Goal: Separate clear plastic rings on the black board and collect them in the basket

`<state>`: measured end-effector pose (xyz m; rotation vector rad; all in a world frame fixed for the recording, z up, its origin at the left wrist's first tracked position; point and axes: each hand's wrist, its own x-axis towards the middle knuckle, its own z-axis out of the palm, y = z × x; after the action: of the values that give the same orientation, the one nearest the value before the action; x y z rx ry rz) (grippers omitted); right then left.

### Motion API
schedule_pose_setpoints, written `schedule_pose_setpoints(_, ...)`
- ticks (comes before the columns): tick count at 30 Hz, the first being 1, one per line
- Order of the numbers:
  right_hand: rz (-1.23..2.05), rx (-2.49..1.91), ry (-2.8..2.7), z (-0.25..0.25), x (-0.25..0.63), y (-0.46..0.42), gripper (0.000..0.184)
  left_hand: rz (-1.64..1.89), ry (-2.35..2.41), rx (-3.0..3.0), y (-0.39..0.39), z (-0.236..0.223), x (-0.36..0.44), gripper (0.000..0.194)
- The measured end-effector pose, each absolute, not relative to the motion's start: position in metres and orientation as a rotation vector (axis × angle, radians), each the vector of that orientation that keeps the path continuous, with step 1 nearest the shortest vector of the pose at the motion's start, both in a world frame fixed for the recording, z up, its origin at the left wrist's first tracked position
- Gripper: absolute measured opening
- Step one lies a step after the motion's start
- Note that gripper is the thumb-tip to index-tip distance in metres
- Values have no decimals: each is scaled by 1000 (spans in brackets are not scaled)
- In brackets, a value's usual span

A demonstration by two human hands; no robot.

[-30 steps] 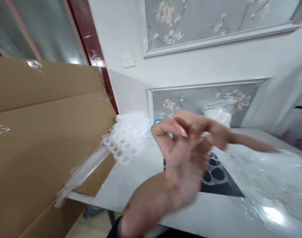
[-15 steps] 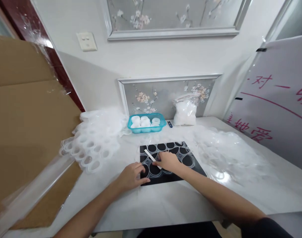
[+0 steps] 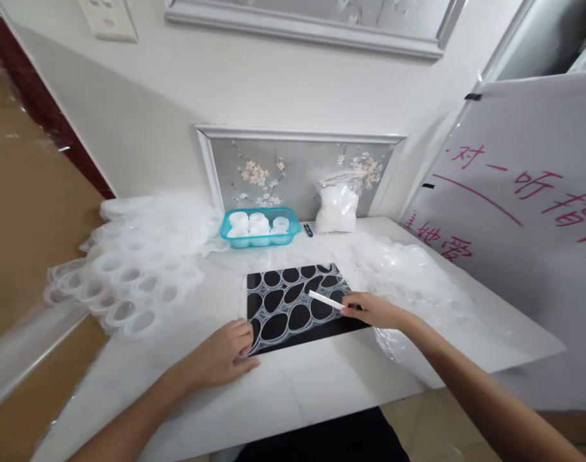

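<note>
On the white table lies a flat black sheet with a clear, net-like layer of rounded openings over it. My left hand rests at the sheet's lower left corner, fingers bent against its left edge and thumb stretched apart on the table. Pinched in my right hand is a thin white strip, held by its right end over the right part of the sheet. Whether the strip touches the layer, I cannot tell.
Translucent ring-patterned sheets are heaped on the left; clear plastic spreads on the right. Behind stand a blue basket of white rolls and a bag of white material. Small thread snips lie between them. Cardboard stands left.
My right hand has moved right with the white strip, from the middle of the sheet to its right side. My left hand stays at the corner. The view has shifted.
</note>
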<state>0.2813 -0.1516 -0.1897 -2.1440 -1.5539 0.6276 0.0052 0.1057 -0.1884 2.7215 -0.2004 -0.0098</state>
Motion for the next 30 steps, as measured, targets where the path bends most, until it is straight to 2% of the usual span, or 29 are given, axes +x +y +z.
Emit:
schedule_pose_setpoints(5,845,-2245,-1553,-183,268,-185,32,-32,-297,2647,103,-180,3,37)
schedule_pose_setpoints(9,1191,-2135,-1400,-178,257,-197,31,-91,-369,2640,97,-184,-2,41)
schedule_pose_setpoints(11,1261,-2085,-1340,-173,260,-199,31,-128,-375,2626,94,-187,-4,39)
schedule_pose_setpoints(15,1077,-2032,-1311,-166,282,-187,30,-106,-363,2632,95,-190,-2,37)
schedule_pose_setpoints(19,834,-1660,-796,-174,287,-141,31,49,-233,2660,99,-193,4,34)
schedule_pose_setpoints(22,906,-1346,-523,-190,264,-91,34,244,-39,2748,102,-204,8,34)
schedule_pose_setpoints(24,957,-1293,-507,-201,242,-58,37,297,79,2832,104,-215,9,39)
schedule_pose_setpoints(30,970,-1300,-667,-228,196,8,40,132,216,3000,102,-227,9,43)
